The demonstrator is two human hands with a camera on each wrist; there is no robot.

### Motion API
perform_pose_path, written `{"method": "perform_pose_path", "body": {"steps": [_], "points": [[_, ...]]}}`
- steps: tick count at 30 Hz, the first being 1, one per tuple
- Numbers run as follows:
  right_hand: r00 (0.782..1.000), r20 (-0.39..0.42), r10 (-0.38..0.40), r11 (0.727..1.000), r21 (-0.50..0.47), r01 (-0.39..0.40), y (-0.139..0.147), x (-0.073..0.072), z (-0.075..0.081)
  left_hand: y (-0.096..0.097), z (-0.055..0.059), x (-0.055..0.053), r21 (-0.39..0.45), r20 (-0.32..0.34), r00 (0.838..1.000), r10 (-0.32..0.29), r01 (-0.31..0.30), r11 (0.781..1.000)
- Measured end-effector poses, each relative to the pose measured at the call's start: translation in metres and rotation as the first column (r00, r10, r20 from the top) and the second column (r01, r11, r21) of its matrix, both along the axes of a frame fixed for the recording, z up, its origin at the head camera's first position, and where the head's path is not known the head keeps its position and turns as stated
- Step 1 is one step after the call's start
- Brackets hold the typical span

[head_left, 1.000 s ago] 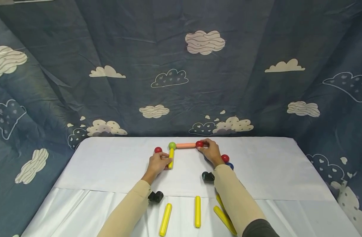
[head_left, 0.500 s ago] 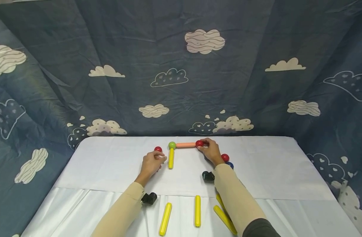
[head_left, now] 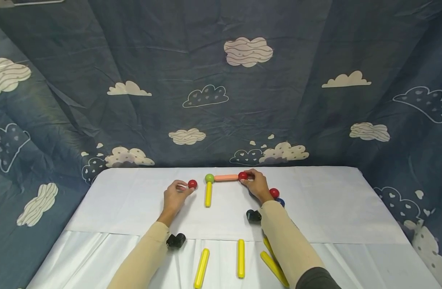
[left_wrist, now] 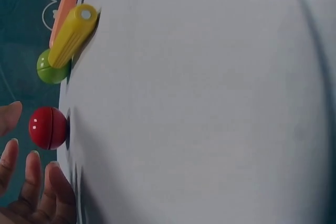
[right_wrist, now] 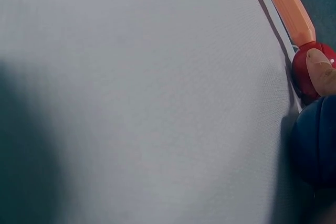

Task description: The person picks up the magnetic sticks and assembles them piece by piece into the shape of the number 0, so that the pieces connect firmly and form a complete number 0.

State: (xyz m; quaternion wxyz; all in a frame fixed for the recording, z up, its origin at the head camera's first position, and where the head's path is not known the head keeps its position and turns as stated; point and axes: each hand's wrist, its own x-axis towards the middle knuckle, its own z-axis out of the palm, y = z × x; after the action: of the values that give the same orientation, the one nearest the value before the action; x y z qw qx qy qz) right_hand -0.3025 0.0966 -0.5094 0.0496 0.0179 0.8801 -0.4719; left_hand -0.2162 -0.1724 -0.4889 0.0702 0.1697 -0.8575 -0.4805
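The fabric backdrop (head_left: 271, 104), dark with cloud prints, fills the upper frame; the white-covered surface (head_left: 322, 208) occupies the lower centre. The right hand (head_left: 258, 184), right of centre, pinches the end red ball (head_left: 242, 176). The left hand (head_left: 174, 198), left of centre, is moderately spread: thumb and fingers flank the free red ball (head_left: 192, 184) without gripping it.

The salmon rod (head_left: 226, 178) spans centre frame from the end red ball to the green ball (head_left: 209, 178); the joined yellow rod (head_left: 208, 194) extends from the green ball toward the bottom of the frame. Loose yellow rods (head_left: 241, 259) lie at lower centre. The spare red ball (head_left: 274, 193) and the blue ball (head_left: 280, 202) sit beside the right wrist.

Fault conditions: uneven finger contact may roll the free red ball away. Pulling or twisting with the right hand may part the salmon rod from the green ball. A low right forearm may knock the blue ball.

Edges and room: the far edge of the surface runs just beyond the salmon rod, leaving little margin toward the backdrop. More room lies at left and right of the surface.
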Motion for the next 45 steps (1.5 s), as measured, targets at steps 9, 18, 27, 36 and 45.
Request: {"method": "perform_pose_path", "body": {"steps": [9,18,27,36,45], "points": [[1.0,0.002,-0.002,1.0,0.005,0.002,0.002,0.001,0.0,-0.005,-0.009,-0.017,-0.027,-0.002,0.998,-0.061,0.06,0.998],[1.0,-0.005,-0.002,1.0,-0.002,0.002,0.001,0.001,0.0,0.001,-0.011,-0.031,-0.038,0.058,0.994,-0.092,0.095,0.995],[1.0,-0.014,-0.004,1.0,0.008,0.004,0.0,0.002,0.003,0.0,-0.01,-0.033,-0.063,0.065,0.993,-0.103,0.107,0.992],[1.0,-0.017,0.0,1.0,0.011,0.0,0.002,0.001,0.002,-0.003,-0.004,-0.026,-0.082,0.106,0.982,-0.159,0.168,0.982],[1.0,-0.006,-0.005,1.0,0.016,0.005,0.002,0.0,0.001,-0.012,-0.002,-0.009,-0.15,0.146,0.936,-0.321,0.342,0.928]]}}
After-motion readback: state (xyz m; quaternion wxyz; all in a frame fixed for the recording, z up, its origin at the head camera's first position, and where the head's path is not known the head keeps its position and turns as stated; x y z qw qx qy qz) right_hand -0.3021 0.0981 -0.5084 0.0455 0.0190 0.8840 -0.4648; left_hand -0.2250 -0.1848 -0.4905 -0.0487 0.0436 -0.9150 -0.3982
